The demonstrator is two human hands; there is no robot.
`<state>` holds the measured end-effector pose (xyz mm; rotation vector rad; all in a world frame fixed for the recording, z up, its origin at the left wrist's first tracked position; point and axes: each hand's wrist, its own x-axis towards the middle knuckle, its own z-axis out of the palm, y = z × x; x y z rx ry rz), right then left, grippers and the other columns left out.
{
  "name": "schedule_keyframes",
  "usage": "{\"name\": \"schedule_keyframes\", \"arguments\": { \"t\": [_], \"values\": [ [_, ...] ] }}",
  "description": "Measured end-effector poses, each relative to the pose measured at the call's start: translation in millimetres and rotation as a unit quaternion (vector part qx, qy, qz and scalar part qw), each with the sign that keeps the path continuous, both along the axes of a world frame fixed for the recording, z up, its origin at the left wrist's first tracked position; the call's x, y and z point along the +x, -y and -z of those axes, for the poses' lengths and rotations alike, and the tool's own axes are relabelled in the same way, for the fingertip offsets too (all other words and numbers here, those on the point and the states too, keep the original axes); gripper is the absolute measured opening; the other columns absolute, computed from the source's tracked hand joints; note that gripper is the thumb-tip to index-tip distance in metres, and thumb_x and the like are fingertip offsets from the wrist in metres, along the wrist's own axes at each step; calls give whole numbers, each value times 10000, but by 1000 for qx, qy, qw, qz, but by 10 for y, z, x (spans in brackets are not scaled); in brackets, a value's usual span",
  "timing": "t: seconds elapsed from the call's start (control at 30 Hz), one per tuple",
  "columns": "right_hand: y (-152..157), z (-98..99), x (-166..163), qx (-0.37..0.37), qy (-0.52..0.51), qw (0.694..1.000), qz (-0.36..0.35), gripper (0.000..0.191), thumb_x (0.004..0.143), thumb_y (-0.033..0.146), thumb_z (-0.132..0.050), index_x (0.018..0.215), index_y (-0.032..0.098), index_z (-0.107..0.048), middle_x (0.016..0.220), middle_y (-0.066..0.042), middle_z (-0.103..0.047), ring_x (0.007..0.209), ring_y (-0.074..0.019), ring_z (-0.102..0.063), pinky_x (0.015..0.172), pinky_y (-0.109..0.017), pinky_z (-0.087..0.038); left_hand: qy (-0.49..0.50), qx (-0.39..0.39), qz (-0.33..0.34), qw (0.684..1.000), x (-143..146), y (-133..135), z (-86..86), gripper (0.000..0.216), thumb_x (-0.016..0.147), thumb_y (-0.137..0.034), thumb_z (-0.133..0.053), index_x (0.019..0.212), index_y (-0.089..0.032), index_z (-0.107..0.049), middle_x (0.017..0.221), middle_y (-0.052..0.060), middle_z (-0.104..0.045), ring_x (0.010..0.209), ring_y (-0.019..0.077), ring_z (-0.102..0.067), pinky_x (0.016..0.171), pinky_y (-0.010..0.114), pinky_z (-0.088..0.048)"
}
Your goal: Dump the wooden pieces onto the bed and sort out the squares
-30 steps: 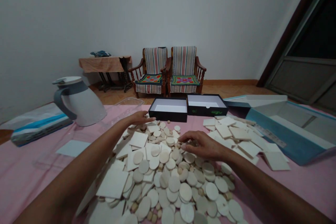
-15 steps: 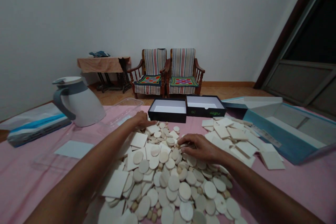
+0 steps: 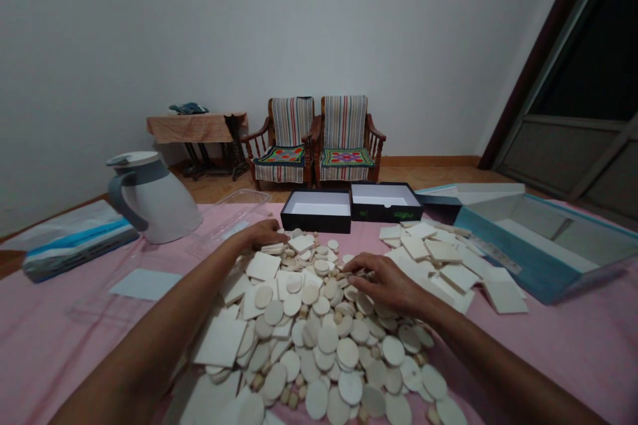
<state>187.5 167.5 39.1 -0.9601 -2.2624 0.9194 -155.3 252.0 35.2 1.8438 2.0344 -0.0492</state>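
A heap of pale wooden discs, square tiles and small beads spreads over the pink cloth in front of me. My left hand lies palm down at the heap's far left edge, fingers stretched right and touching pieces beside a small square tile. On the heap's right side rests my right hand, with thumb and fingers apart and slightly bent over the discs. Its fingertips touch small pieces; I see nothing gripped in it. Larger square tiles lie along the heap's left side, partly under my left forearm.
Two black boxes with white insides, left and right, stand behind the heap. Loose square tiles lie right, beside a blue open box. A white jug, a plastic packet and a clear tray are left.
My left hand has drawn back slightly left, and the pieces by its fingers have shifted. The right hand stays at nearly the same place on the heap. The view has moved a little.
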Motion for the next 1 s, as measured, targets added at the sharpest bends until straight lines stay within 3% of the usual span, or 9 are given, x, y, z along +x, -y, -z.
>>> {"name": "schedule_keyframes", "arguments": {
  "t": [0.2, 0.4, 0.57, 0.73, 0.9, 1.0],
  "values": [
    [181, -62, 146, 36, -9, 999, 24, 161, 830, 221, -537, 905, 168, -670, 933, -74, -690, 904, -198, -629, 839, -352, -470, 89, 22, 96, 991, 131, 237, -129, 401, 809, -407, -590, 1138, -177, -583, 1086, 35, -657, 977, 201, -622, 819, 288, -503],
    [407, -33, 358, 59, -26, 996, 63, 155, 854, 253, -533, 917, 195, -662, 949, -55, -692, 906, -187, -628, 825, -334, -477, 123, 54, 192, 972, 484, 514, -337, 508, 743, -441, -603, 1192, -204, -588, 1190, 44, -646, 1028, 205, -611, 850, 262, -476],
    [519, 88, 601, 60, -34, 992, 103, 189, 891, 295, -496, 932, 218, -663, 968, -40, -691, 909, -184, -621, 823, -334, -475, 117, 111, 221, 962, 602, 667, -455, 590, 694, -469, -689, 1208, -200, -585, 1222, 79, -637, 1033, 238, -612, 842, 293, -477],
    [507, 215, 772, 65, -40, 985, 154, 213, 901, 324, -475, 933, 217, -656, 959, -45, -684, 889, -190, -619, 789, -328, -480, 132, 189, 212, 950, 695, 685, -494, 578, 769, -484, -641, 1249, -175, -554, 1230, 107, -630, 1000, 234, -629, 794, 295, -492],
    [462, 319, 786, 95, -32, 981, 164, 206, 891, 307, -468, 902, 202, -645, 941, -61, -676, 873, -200, -616, 783, -341, -481, 154, 222, 234, 934, 1250, 595, -410, 528, 696, -457, -740, 1122, -163, -640, 1134, 110, -682, 986, 248, -641, 784, 296, -502],
    [451, 354, 793, 99, -28, 981, 167, 203, 889, 288, -459, 893, 197, -641, 923, -64, -674, 876, -202, -615, 777, -340, -481, 181, 241, 240, 923, 1704, 501, -388, 587, 773, -443, -691, 1268, -159, -551, 1261, 127, -621, 982, 212, -649, 779, 276, -513]
  ]
}}
